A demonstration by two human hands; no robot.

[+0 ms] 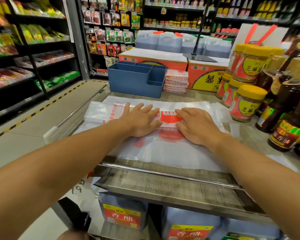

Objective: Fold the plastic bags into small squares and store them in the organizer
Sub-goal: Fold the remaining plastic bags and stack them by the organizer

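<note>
1. One plastic bag (pixel 100 114), clear with red print, lies flat across the counter (pixel 163 181) on top of more spread bags.
2. Behind it stand the blue organizer (pixel 133 80) and, just right of it, a stack of folded bags (pixel 176 81).
3. Yellow-lidded jars (pixel 246 103) and dark bottles (pixel 287 118) crowd the right edge.
4. The left hand (pixel 140 120) and right hand (pixel 196 126) press palms-down on the bag, fingers straight, grasping nothing.
</note>
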